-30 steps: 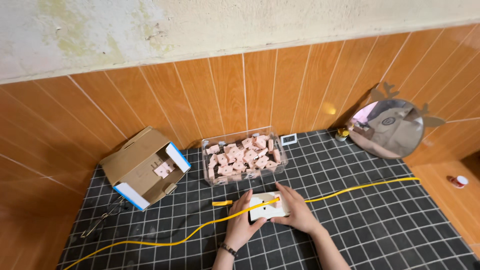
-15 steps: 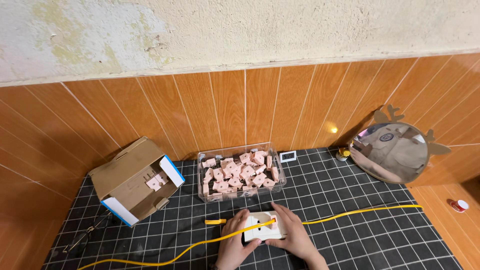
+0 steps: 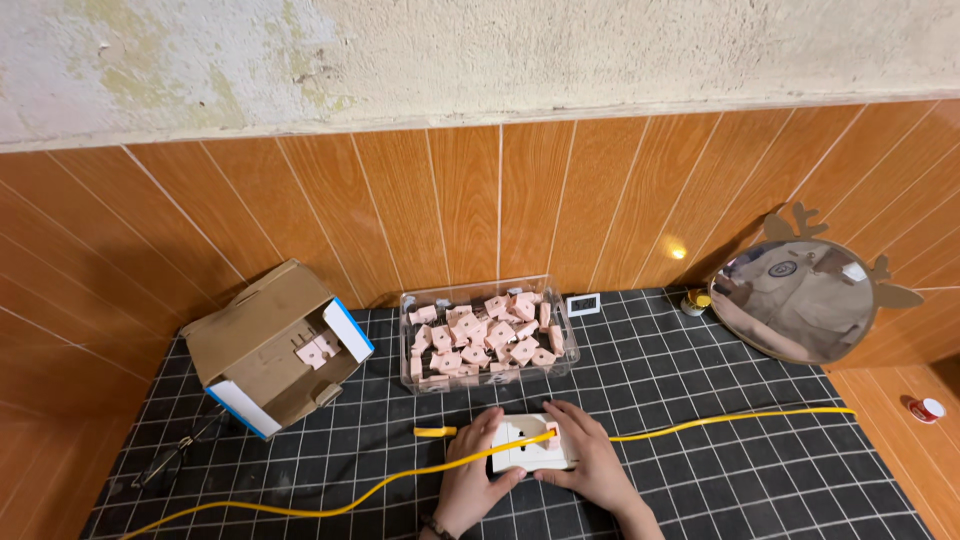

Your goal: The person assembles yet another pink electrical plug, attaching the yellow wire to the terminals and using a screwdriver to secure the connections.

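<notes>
Both hands (image 3: 530,475) around white socket plate (image 3: 532,444)

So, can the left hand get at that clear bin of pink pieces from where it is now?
Probably yes: the left hand rests on the white socket plate, and the open-topped clear bin sits just beyond with nothing between.

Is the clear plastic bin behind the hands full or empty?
Partly full. The clear plastic bin has no lid and holds a loose pile of small pink pieces that stays below its rim.

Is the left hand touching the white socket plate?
Touching: the head view shows left hand fingers resting on the white socket plate at its left edge.
</notes>
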